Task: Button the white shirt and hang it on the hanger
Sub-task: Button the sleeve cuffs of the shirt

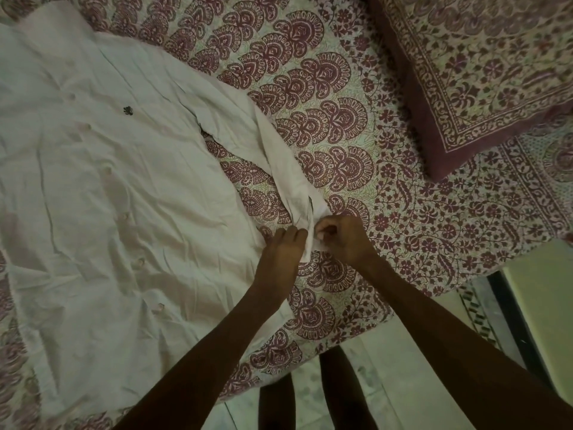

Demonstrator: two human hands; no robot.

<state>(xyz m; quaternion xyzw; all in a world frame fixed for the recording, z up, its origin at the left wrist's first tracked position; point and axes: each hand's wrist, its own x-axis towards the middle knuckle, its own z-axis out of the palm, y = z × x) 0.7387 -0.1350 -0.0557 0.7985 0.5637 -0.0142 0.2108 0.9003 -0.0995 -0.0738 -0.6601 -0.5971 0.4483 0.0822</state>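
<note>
We are pinching the cuff of the white shirt, at its four o'clock, between left hand and right hand. The cloth is looking light and limp, likely best gripped at stiffer edges.

Shirt lies flat on the bed's left side, sleeve running toward the near edge, where left hand and right hand meet on its cuff. Pillow sits in the far right corner.

Dim, flat, green-tinted light overall; the view darkens to near-black below the left hand and right hand, goes soft left of them, and bows at the edges.
</note>
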